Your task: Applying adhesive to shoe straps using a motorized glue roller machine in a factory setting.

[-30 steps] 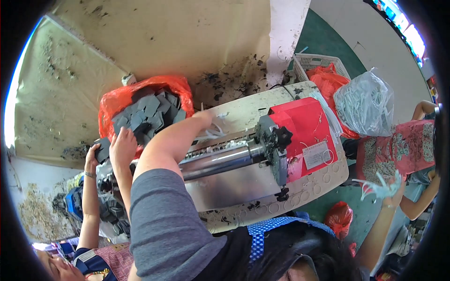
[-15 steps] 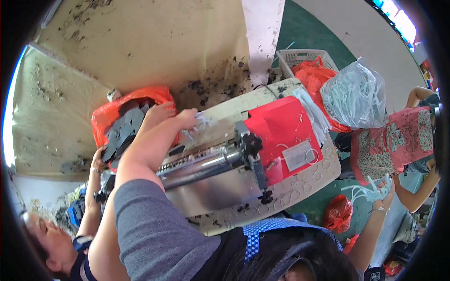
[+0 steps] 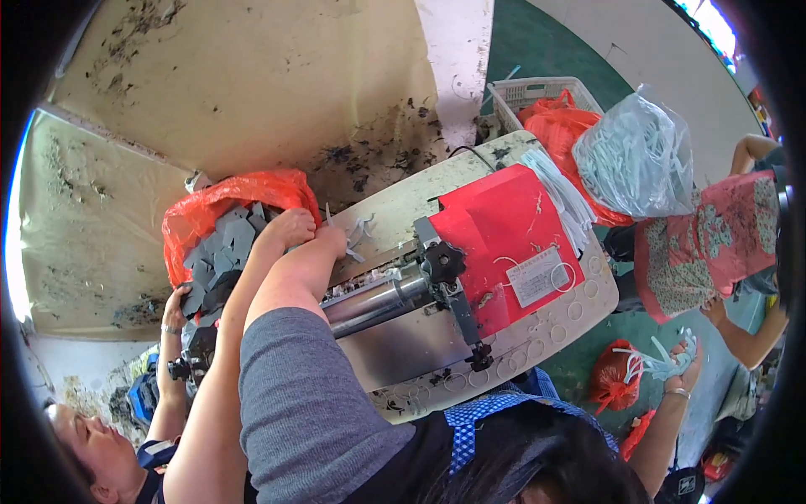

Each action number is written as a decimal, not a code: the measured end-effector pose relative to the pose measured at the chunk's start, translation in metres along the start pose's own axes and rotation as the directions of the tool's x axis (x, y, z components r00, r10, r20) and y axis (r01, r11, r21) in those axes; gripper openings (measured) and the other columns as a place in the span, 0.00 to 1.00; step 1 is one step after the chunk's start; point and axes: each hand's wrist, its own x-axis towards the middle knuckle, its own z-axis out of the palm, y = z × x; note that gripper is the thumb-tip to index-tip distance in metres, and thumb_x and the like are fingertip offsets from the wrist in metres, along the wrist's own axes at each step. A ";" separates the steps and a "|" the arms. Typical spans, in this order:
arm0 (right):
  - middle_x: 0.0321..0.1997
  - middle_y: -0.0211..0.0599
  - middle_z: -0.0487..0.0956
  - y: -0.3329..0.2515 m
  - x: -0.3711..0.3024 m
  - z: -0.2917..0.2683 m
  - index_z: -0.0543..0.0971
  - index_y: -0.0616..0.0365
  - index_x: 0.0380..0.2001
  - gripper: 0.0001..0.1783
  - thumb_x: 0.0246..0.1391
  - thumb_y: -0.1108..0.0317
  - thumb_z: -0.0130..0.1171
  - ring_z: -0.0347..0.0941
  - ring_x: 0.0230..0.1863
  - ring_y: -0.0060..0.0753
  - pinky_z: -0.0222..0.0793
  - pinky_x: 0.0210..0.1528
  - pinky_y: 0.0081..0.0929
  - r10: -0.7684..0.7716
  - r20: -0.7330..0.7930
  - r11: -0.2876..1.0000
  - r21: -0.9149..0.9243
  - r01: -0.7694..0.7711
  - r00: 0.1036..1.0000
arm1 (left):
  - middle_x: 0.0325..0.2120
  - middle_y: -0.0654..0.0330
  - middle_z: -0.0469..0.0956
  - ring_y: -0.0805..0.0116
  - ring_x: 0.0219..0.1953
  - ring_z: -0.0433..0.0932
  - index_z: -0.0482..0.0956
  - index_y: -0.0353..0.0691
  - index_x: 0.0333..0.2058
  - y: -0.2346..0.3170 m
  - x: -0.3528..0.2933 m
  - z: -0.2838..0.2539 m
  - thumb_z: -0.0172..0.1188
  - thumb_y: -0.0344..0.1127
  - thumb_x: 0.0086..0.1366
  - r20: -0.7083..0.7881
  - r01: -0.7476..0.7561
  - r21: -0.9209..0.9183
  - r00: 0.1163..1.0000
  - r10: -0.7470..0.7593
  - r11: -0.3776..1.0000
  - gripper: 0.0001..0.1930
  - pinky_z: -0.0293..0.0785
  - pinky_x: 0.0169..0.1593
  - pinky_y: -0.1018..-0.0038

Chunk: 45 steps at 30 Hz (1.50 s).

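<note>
My left hand (image 3: pixel 335 241) is closed beside the far left side of a metal roller machine (image 3: pixel 395 294). Thin pale strips (image 3: pixel 359 242) poke out around its fingers, which are partly hidden. A co-worker's hand (image 3: pixel 294 227) is right beside it, at the rim of a red plastic bag (image 3: pixel 180 223) full of flat grey pieces (image 3: pixel 227 244). Another hand of that co-worker (image 3: pixel 173 309) touches the bag's near left side. Out at the right, away from the table, my right hand (image 3: pixel 687 370) grips a bunch of pale green strips (image 3: pixel 655 363) that hang loosely from it.
A pale table (image 3: pixel 537 344) carries the machine, a red sheet (image 3: pixel 495 227) and several white strips (image 3: pixel 558 197). At the far right are a white crate (image 3: pixel 579 88) and a clear bag of strips (image 3: pixel 634 160). Another person (image 3: pixel 705 244) stands at right; a tied red bag (image 3: pixel 613 374) lies below.
My left hand has come down slightly toward the machine with its strips. The co-worker's upper hand has also drawn down, near the bag's rim. My right hand still holds its bunch.
</note>
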 end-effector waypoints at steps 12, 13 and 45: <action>0.20 0.37 0.73 0.002 -0.038 0.129 0.73 0.60 0.30 0.14 0.54 0.58 0.51 0.69 0.16 0.29 0.63 0.14 0.23 -0.008 0.382 0.965 0.244 -0.092 0.924 | 0.14 0.65 0.67 0.74 0.16 0.64 0.73 0.36 0.35 -0.026 -0.072 -0.225 0.44 0.39 0.60 -0.539 -0.614 -0.787 0.727 -0.426 -0.053 0.13 0.64 0.22 0.74; 0.21 0.37 0.74 -0.001 -0.029 0.131 0.72 0.59 0.30 0.13 0.53 0.58 0.53 0.69 0.17 0.30 0.63 0.14 0.24 0.004 0.416 0.947 0.292 -0.137 0.910 | 0.14 0.66 0.64 0.75 0.15 0.61 0.71 0.36 0.35 0.012 -0.107 -0.264 0.45 0.39 0.60 -0.585 -0.645 -0.736 0.759 -0.285 -0.204 0.12 0.63 0.22 0.76; 0.41 0.41 0.73 -0.145 0.309 0.231 0.75 0.54 0.29 0.11 0.37 0.69 0.61 0.67 0.45 0.47 0.62 0.49 0.40 -0.701 0.696 -0.083 -0.298 0.951 0.157 | 0.53 0.56 0.63 0.61 0.57 0.62 0.59 0.43 0.55 0.679 -0.084 -0.468 0.47 0.61 0.56 -0.614 -0.096 -0.578 0.705 0.354 -0.811 0.35 0.57 0.60 0.63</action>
